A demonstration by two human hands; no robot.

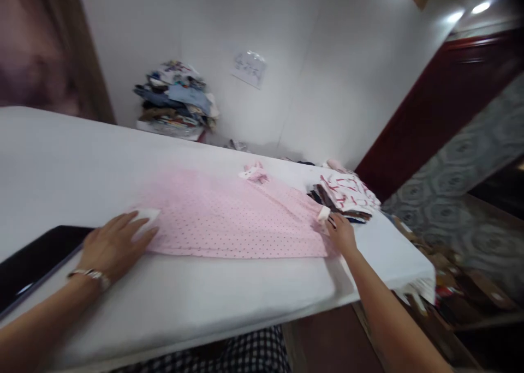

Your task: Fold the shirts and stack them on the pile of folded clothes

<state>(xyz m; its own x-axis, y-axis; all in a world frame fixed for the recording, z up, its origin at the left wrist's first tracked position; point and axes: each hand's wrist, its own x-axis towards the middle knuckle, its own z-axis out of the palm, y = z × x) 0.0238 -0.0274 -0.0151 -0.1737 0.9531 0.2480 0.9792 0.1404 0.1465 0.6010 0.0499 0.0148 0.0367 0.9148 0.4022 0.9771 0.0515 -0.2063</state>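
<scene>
A pink dotted garment (233, 215) lies spread flat on the white table (196, 296). My left hand (112, 245), with a bracelet at the wrist, rests flat on the garment's left end by a white cuff, fingers stretched out. At the garment's right end my right hand (341, 234) has its fingers closed on the fabric near another white cuff.
A small stack of folded clothes (346, 196) sits on the table just beyond my right hand. A dark flat tablet (33, 264) lies at the table's left. A pile of clothes (176, 100) stands against the far white wall. Clutter lies on the floor at the right.
</scene>
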